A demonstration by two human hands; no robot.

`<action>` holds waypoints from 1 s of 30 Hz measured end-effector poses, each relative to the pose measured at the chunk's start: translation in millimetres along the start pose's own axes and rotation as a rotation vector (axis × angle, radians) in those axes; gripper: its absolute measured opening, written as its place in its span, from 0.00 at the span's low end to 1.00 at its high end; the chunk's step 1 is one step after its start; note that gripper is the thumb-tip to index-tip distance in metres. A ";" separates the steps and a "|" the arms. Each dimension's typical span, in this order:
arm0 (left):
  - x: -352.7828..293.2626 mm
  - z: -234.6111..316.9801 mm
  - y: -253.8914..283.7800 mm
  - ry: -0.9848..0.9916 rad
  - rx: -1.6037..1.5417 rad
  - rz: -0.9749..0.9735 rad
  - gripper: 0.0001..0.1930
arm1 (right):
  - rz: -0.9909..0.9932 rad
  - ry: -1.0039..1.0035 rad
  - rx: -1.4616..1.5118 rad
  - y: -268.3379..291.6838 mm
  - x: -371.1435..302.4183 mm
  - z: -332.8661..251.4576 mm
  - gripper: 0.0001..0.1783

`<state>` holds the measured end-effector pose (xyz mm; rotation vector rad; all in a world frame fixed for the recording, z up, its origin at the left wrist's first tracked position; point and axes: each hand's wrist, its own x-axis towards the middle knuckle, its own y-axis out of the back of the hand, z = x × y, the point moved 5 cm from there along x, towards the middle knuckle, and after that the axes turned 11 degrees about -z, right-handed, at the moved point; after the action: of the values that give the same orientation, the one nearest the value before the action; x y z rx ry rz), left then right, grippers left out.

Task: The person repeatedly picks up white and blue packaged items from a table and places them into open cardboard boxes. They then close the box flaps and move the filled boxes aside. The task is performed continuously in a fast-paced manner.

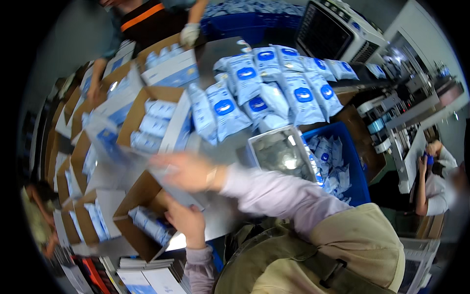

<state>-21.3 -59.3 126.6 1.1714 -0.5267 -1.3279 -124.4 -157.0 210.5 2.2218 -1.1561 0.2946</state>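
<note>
An open cardboard carton (128,215), brown inside, tilts in front of me with a light blue and white wipes pack (149,224) in it. My left hand (188,221) is closed over the carton's right-hand edge, fingers reaching inside. My right hand (185,170) passes just above that carton, smeared by motion, so its fingers cannot be read. Beyond its fingertips is a blurred, translucent plastic sheet or bag (110,142). Behind stands another open carton (128,120) holding several wipes packs.
Many wipes packs with blue lids (245,73) lie across the metal table. A white box (281,147) and a blue bin (360,181) of packs stand right. Filled cartons line the left. Flat printed cartons (147,281) lie nearest. A co-worker's gloved hand (190,34) is opposite.
</note>
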 end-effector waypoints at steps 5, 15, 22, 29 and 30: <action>48.1 111.4 -5.5 -0.609 -0.269 0.267 0.34 | 0.716 -0.718 -0.938 296.2 -201.3 135.0 0.41; 286.1 152.6 -116.5 0.033 -0.007 0.012 0.45 | 0.425 -1.003 -0.919 353.0 -272.7 183.4 0.57; 212.5 102.8 -105.8 -0.077 -0.748 -0.216 0.35 | 0.974 -0.882 0.107 387.7 -392.0 128.7 0.42; 60.0 72.7 13.6 -0.430 -1.482 -0.296 0.30 | 0.991 -0.650 0.879 252.2 -310.5 52.2 0.37; 50.9 50.7 32.4 -0.409 -1.516 -0.178 0.31 | 0.917 -0.607 0.917 226.1 -286.5 52.4 0.35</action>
<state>-37.6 -129.4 158.7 -0.3194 0.3600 -1.5707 -479.7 -96.3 133.1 2.3743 -2.8088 0.6319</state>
